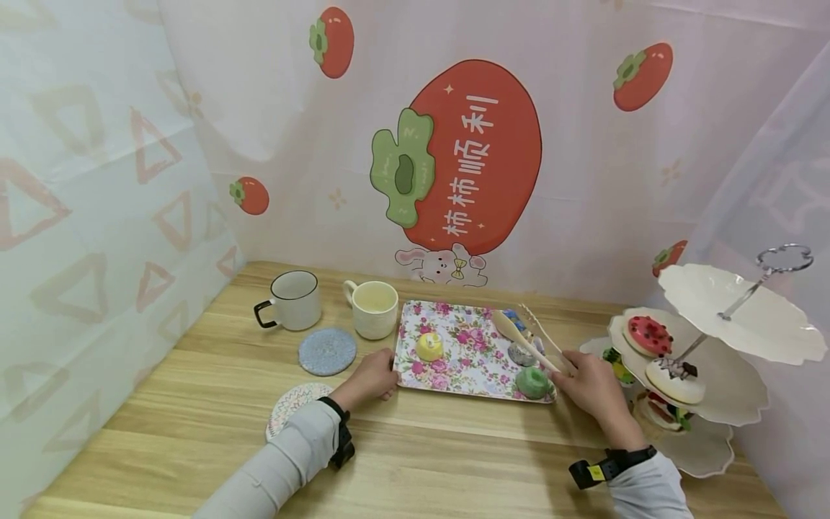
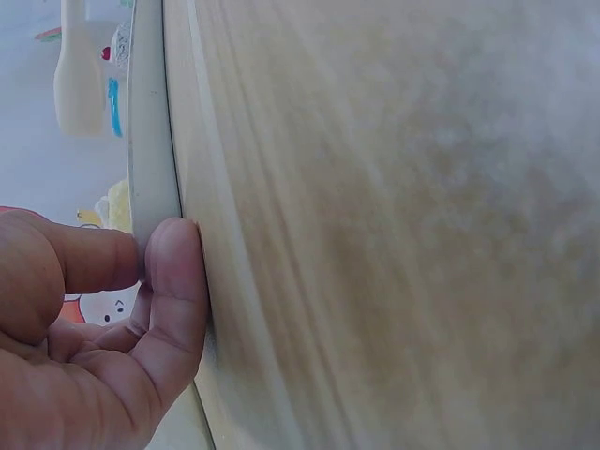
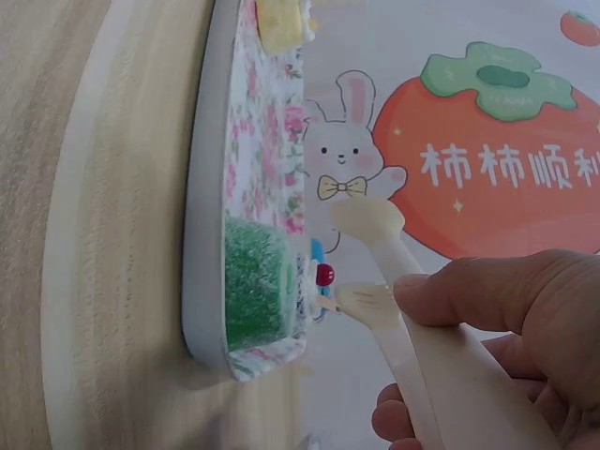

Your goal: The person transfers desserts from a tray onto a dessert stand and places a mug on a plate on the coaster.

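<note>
Steady the white floral rectangular tray [image 1: 463, 369] your left fingers [image 2: 173, 262] pinch at eight o'clock, while your right fingers [image 3: 389, 420] pinch beige wooden-looking tongs [image 3: 473, 394].

Lower centre of frame: your tray [image 1: 476, 367] is white with pink floral print, your tongs [image 1: 528, 347] cream; you have one yellow dessert [image 1: 429, 347], one green dessert [image 1: 532, 383]. Centre-left: mottled blue-grey coaster [image 1: 327, 352].

I see a smooth wood-grain tabletop [image 1: 454, 461] with a faint sheen. The tray [image 1: 493, 371] at centre looks like smooth plastic; the tongs [image 3: 459, 375] look matt, also like plastic. At left I get a glossy mug [image 1: 296, 306] and a rough-textured coaster [image 1: 327, 351]; at right, a glazed-looking stand [image 1: 772, 317] with a shiny metal rod [image 1: 746, 296].
</note>
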`<state>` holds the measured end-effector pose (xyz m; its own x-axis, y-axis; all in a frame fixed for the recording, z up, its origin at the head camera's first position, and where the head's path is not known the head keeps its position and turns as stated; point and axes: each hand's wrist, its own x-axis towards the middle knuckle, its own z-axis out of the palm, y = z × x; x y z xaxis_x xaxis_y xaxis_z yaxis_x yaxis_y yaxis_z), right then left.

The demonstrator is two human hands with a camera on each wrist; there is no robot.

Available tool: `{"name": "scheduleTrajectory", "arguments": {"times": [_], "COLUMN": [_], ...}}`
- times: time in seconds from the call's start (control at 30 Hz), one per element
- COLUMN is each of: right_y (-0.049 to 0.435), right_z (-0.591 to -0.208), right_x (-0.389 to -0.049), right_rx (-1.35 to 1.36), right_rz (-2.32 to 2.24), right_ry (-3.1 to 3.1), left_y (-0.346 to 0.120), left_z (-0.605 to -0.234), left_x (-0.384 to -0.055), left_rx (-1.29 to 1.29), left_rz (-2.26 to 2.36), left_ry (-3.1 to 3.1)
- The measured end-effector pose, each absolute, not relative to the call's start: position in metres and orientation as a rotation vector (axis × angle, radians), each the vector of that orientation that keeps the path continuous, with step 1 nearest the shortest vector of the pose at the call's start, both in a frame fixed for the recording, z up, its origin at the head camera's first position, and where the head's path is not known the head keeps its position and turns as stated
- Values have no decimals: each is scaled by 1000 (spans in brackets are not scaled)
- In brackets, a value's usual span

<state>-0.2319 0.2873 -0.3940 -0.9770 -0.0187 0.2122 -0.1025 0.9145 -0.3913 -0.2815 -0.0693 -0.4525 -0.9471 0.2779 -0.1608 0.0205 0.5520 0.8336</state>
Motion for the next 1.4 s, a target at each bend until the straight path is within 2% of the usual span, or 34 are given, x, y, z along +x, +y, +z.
{"name": "scheduleTrajectory", "arguments": {"times": [0.8, 1.4], "right_y": [298, 293], "right_z": [-400, -397], "right_x": [-241, -244], "right_rx": [-28, 84], "right_rz": [667, 430], "right_ry": [-2920, -2916], "left_y": [-70, -70], "left_z": [-451, -450], "left_x": [-280, -280], "left_rx": [271, 259], "left_rz": [1352, 1371], "left_ry": [2502, 2495]}}
